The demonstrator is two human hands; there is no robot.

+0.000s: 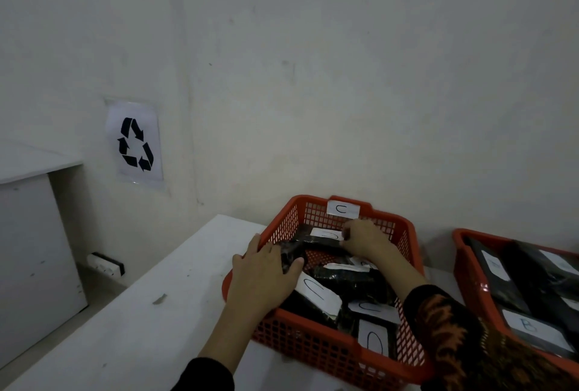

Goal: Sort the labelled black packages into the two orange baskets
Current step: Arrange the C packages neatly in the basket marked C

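A: Baskets first. We see an orange basket (329, 356) with a "C" tag (343, 209) on its far wall, standing on the white table (125, 328). A second orange basket (470, 268) sits just to its right, cut off by the frame edge.

B: Agreed. We count several black packages with C labels in the left one, e.g. a near one (316, 293). The right one holds black packages too; we read "B" on one label (529, 326).

A: Hands?

B: Left hand (266, 274) is over the basket's left rim, fingers curled around the end of a black package (293, 254), thumb on the inner side. Right hand (365, 238) is at the far side, fingers pinched narrow on the edge of a labelled black package (319, 235) lying near the far wall.

A: We note a recycling sign (135, 143) on the wall at left, above a socket (106, 263) low down.
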